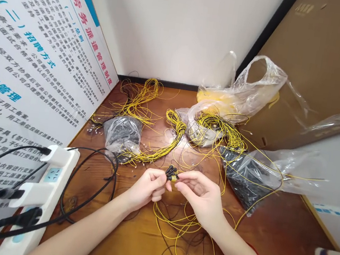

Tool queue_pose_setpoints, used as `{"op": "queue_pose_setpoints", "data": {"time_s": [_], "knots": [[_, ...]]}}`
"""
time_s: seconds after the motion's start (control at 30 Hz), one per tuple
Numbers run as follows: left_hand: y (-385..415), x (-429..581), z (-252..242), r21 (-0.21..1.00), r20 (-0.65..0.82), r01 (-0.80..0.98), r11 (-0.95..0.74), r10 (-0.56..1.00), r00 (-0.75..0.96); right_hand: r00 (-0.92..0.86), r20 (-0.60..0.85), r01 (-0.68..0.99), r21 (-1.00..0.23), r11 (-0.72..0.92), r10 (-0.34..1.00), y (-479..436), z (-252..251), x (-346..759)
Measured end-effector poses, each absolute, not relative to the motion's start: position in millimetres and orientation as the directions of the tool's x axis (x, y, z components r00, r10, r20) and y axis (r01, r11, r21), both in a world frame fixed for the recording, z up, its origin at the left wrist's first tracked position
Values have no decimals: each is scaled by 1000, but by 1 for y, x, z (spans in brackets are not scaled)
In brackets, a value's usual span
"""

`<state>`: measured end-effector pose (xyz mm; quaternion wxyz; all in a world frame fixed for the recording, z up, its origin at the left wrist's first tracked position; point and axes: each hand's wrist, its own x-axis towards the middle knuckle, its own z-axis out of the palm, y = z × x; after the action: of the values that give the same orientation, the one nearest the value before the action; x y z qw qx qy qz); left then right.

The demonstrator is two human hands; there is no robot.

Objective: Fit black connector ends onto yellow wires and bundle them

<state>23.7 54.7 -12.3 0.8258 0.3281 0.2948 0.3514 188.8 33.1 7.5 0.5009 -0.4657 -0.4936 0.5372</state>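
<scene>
My left hand (pixel 148 187) pinches a small cluster of black pieces (pixel 171 171) with a bit of yellow at its base, near the middle of the view. From the right, my right hand (pixel 200 191) has its thumb and forefinger close together at the cluster's edge; whatever lies between those fingertips is too small to make out. Loose yellow and black wires (pixel 182 227) spread over the wooden table (pixel 130 245) below both hands. A bundle of yellow wires (pixel 169 144) lies just beyond them.
Bags of black parts stand at the left (pixel 122 131) and right (pixel 241 176). Behind are more yellow wires (pixel 143 102) and a clear plastic bag (pixel 242 91). A white power strip (pixel 55 187) with black cables lies at the left. A printed board (pixel 42 40) rises beside it.
</scene>
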Motion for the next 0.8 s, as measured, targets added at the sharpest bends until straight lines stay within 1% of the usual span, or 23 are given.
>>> {"op": "queue_pose_setpoints", "data": {"time_s": [0.17, 0.37, 0.43, 0.5, 0.57, 0.6, 0.63, 0.67, 0.7, 0.73, 0.77, 0.8], "knots": [[54, 24, -13, 746, -248, -392, 539, 770, 588, -75, -63, -100, -993, -70, 995, 34, 7, 189], [54, 23, -14, 750, -247, -371, 548, 752, 611, -91, -78, -100, -991, -87, 993, 38, 6, 187], [54, 22, -15, 748, -247, -363, 556, 741, 624, -84, -51, -82, -995, -58, 995, 40, 7, 186], [54, 21, -15, 742, -249, -356, 568, 727, 640, -55, 30, -33, -999, 29, 998, 37, 12, 191], [54, 19, -16, 737, -251, -344, 581, 708, 660, 11, 167, 105, -981, 165, 986, 29, 22, 206], [54, 19, -16, 735, -250, -337, 588, 697, 672, 69, 257, 218, -947, 237, 964, 23, 29, 218], [54, 18, -16, 734, -249, -330, 593, 687, 682, 141, 362, 361, -885, 292, 922, 17, 37, 234], [54, 18, -16, 734, -248, -323, 598, 678, 692, 244, 499, 524, -789, 319, 832, 11, 45, 253], [55, 18, -16, 733, -247, -319, 601, 672, 698, 344, 623, 681, -680, 270, 702, 6, 53, 274], [55, 18, -16, 732, -246, -316, 603, 668, 703, 439, 694, 793, -598, 116, 571, 4, 61, 296], [55, 19, -16, 732, -247, -314, 605, 665, 705, 536, 683, 817, -568, -102, 496, 4, 67, 318], [56, 19, -15, 731, -248, -312, 607, 662, 707, 592, 632, 798, -548, -252, 500, 7, 71, 338]]}}
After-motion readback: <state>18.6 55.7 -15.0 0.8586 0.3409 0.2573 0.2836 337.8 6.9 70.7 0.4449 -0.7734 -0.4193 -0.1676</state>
